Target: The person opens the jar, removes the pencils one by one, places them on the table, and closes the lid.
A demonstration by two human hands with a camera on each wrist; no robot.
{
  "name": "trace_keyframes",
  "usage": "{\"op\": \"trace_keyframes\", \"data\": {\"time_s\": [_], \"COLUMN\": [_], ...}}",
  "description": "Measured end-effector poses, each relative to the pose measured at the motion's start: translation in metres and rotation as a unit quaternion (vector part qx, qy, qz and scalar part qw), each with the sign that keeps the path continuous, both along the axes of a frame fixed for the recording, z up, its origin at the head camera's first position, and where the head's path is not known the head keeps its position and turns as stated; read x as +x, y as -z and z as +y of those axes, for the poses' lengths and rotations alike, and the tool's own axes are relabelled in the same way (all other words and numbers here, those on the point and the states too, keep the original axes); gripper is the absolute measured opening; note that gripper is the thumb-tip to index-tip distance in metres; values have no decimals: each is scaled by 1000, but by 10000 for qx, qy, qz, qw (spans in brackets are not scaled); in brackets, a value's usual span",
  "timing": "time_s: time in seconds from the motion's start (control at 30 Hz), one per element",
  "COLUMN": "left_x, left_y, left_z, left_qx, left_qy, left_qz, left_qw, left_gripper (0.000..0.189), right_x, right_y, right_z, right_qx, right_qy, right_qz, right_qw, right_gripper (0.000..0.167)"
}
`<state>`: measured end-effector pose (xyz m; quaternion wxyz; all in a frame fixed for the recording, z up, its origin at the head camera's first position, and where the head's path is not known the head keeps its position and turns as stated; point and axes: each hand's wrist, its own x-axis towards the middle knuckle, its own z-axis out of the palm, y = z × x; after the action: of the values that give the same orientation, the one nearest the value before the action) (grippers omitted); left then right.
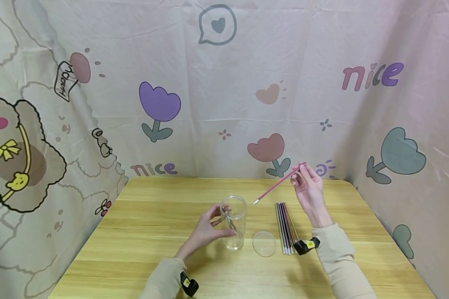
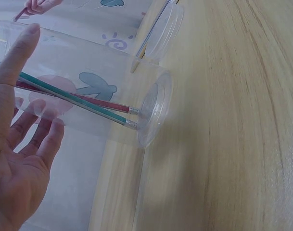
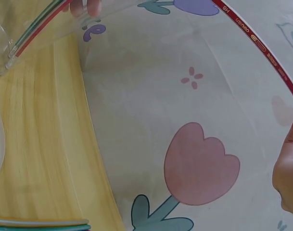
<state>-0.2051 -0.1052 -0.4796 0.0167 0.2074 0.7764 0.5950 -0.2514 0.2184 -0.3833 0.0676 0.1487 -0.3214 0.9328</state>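
My left hand (image 1: pixel 209 228) grips a clear plastic jar (image 1: pixel 235 238) that stands upright on the table, fingers behind it and thumb in front. Inside the jar lean a green pencil (image 2: pixel 79 99) and a red pencil (image 2: pixel 103 103), their metal ends down on its bottom. My right hand (image 1: pixel 309 193) pinches another red pencil (image 1: pixel 278 183) by one end, up in the air right of the jar. This pencil slants down to the left, and its metal eraser end hangs near the jar's rim. In the right wrist view, gold lettering shows on the pencil (image 3: pixel 259 44).
A round clear lid (image 1: pixel 264 244) lies on the wooden table (image 1: pixel 164 207) just right of the jar. Beyond it is a row of several pencils (image 1: pixel 285 228), side by side, partly behind the right wrist camera. A patterned cloth (image 1: pixel 217 104) hangs behind the table and at both sides.
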Motion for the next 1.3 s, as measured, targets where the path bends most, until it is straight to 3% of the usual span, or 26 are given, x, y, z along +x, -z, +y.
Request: {"op": "trace_keyframes", "data": {"time_s": [0.2, 0.67, 1.0, 1.3], "left_x": [0, 1, 0, -1], "left_y": [1, 0, 1, 4], "left_z": [0, 0, 0, 0], "left_qx": [38, 64, 23, -6], "left_qy": [30, 15, -73, -13], "left_qz": [118, 132, 6, 183], "left_qw": [9999, 9999, 10000, 9998], "left_gripper": [78, 75, 74, 73], "right_x": [0, -2, -4, -8], "right_y": [4, 22, 41, 58], "right_z": [8, 18, 26, 36], "right_qx": [99, 963, 1825, 2660], "right_qy": [173, 417, 532, 572], "right_qz": [-100, -663, -945, -1015], "right_qw": [9998, 9923, 9772, 9569], "right_gripper": [22, 26, 26, 26]}}
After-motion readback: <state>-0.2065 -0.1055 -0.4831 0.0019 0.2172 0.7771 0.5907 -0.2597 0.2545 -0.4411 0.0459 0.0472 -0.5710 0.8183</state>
